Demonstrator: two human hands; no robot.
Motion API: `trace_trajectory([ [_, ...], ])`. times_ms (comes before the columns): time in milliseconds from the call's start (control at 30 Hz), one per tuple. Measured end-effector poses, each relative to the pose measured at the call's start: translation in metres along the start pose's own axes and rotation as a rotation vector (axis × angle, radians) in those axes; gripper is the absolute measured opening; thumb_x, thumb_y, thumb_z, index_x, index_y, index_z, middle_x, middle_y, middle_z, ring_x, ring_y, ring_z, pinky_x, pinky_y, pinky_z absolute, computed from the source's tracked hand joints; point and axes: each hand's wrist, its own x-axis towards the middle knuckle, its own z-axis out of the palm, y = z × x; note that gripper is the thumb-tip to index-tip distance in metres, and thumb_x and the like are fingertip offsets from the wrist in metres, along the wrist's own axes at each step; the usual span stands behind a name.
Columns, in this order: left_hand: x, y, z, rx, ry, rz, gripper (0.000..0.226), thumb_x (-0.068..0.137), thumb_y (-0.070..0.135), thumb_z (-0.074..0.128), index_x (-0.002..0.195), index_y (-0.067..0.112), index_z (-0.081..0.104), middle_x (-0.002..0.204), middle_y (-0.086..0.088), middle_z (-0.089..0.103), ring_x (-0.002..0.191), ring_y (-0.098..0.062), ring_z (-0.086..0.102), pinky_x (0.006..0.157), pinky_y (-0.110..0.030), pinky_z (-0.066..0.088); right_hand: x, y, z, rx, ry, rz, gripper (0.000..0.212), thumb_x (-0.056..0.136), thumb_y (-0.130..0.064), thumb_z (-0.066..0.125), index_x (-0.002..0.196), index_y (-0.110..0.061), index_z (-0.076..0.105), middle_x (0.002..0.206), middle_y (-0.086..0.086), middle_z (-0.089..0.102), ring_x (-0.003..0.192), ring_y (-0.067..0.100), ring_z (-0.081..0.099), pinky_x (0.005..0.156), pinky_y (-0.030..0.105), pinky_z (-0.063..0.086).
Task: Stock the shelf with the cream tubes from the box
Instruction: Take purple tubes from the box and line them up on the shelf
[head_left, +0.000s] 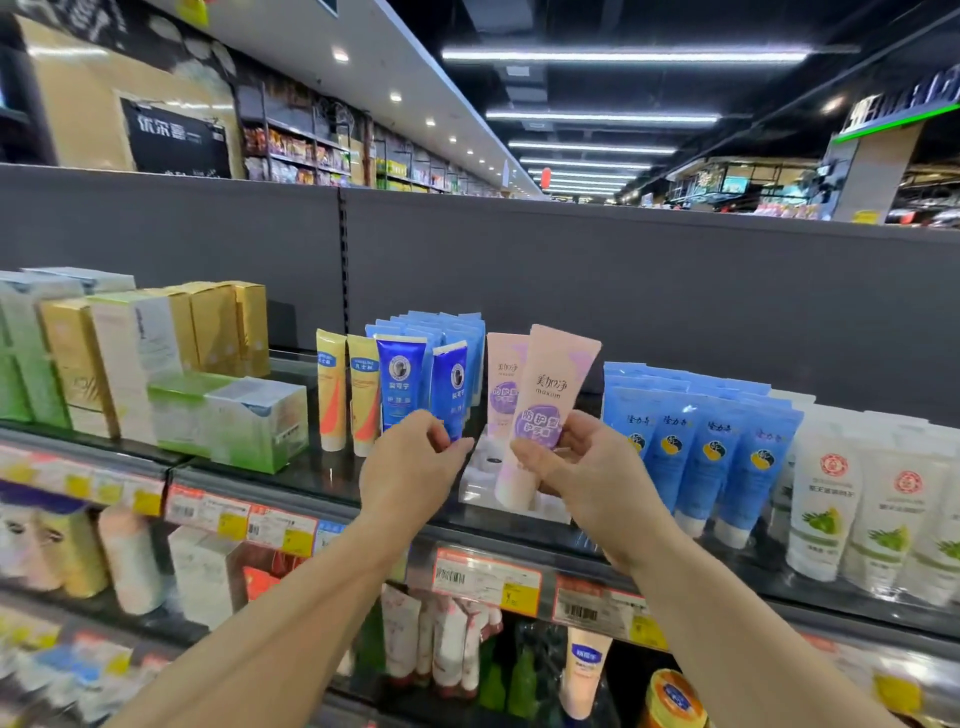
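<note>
I see the right hand (576, 462) gripping a pink cream tube (550, 395), thumb and fingers curled round its lower body. The tube stands cap-down, extending toward 12 o'clock from the grip, over the white tray (475, 483) on the shelf (322, 480). A second pink tube (503, 379) stands at 10 o'clock. The left hand (410, 467) holds nothing, fingers loosely curled.

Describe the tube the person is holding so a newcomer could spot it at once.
On the top dark shelf, look between the dark blue tubes and light blue tubes. The right hand holds a pale pink plastic tube with a purple label, cap down; only one matching tube stands behind it.
</note>
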Motion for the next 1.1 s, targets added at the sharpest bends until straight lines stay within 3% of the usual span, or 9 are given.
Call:
trace_trajectory([
  [67, 0.004, -0.007, -0.008, 0.126, -0.056, -0.066, 0.033, 0.083, 0.054, 0.066, 0.086, 0.023, 0.054, 0.084, 0.011, 0.060, 0.082, -0.007, 0.056, 0.052, -0.024, 0.038, 0.011, 0.001, 0.006, -0.002, 0.058, -0.023, 0.019, 0.084, -0.025, 0.071, 0.096, -0.036, 0.060, 0.100, -0.018, 0.067, 0.094, 0.009, 0.065, 0.080, 0.027, 0.055],
  [167, 0.010, -0.010, -0.009, 0.330, -0.140, -0.080, 0.042, 0.079, 0.067, 0.060, 0.082, 0.026, 0.059, 0.074, 0.009, 0.062, 0.070, -0.006, 0.058, 0.053, -0.025, 0.043, 0.027, 0.004, 0.012, -0.034, 0.119, -0.043, 0.020, 0.086, -0.024, 0.070, 0.088, -0.040, 0.056, 0.097, -0.020, 0.064, 0.093, 0.009, 0.064, 0.077, 0.024, 0.054],
  [300, 0.014, -0.008, -0.003, 0.463, -0.143, -0.031, 0.050, 0.077, 0.073, 0.056, 0.078, 0.024, 0.058, 0.066, 0.006, 0.057, 0.062, -0.010, 0.056, 0.050, -0.026, 0.039, 0.043, 0.009, 0.015, -0.073, 0.171, -0.050, 0.018, 0.086, -0.024, 0.070, 0.092, -0.036, 0.058, 0.099, -0.016, 0.065, 0.094, 0.012, 0.064, 0.079, 0.030, 0.056],
  [533, 0.020, -0.015, 0.002, 0.377, -0.153, -0.059, 0.043, 0.081, 0.064, 0.059, 0.088, 0.022, 0.054, 0.076, 0.006, 0.057, 0.073, -0.015, 0.057, 0.059, -0.029, 0.045, 0.062, 0.015, 0.019, -0.167, 0.258, -0.026, 0.021, 0.085, -0.025, 0.072, 0.101, -0.026, 0.058, 0.101, -0.009, 0.065, 0.095, 0.014, 0.063, 0.082, 0.034, 0.056],
  [700, 0.024, -0.024, 0.000, 0.348, -0.174, -0.008, 0.037, 0.085, 0.059, 0.057, 0.089, 0.022, 0.053, 0.084, 0.003, 0.061, 0.079, -0.016, 0.059, 0.063, -0.031, 0.047, 0.071, 0.029, 0.024, -0.302, 0.280, 0.027, 0.030, 0.085, -0.032, 0.071, 0.110, -0.022, 0.059, 0.115, -0.002, 0.064, 0.101, 0.018, 0.060, 0.088, 0.042, 0.056],
  [900, 0.031, -0.032, -0.004, 0.397, -0.242, 0.032, 0.036, 0.089, 0.055, 0.055, 0.095, 0.020, 0.057, 0.088, 0.003, 0.063, 0.079, -0.014, 0.060, 0.059, -0.029, 0.046, 0.076, 0.033, 0.033, -0.344, 0.271, 0.091, 0.029, 0.089, -0.028, 0.067, 0.115, -0.018, 0.057, 0.128, 0.000, 0.059, 0.109, 0.019, 0.056, 0.089, 0.035, 0.053],
  [1100, 0.032, -0.035, -0.004, 0.358, -0.302, 0.032, 0.031, 0.091, 0.050, 0.055, 0.101, 0.020, 0.055, 0.094, 0.002, 0.064, 0.085, -0.013, 0.062, 0.070, -0.033, 0.055, 0.080, 0.035, 0.042, -0.404, 0.250, 0.086, 0.027, 0.090, -0.027, 0.065, 0.115, -0.020, 0.055, 0.127, 0.000, 0.059, 0.113, 0.018, 0.055, 0.083, 0.025, 0.043],
])
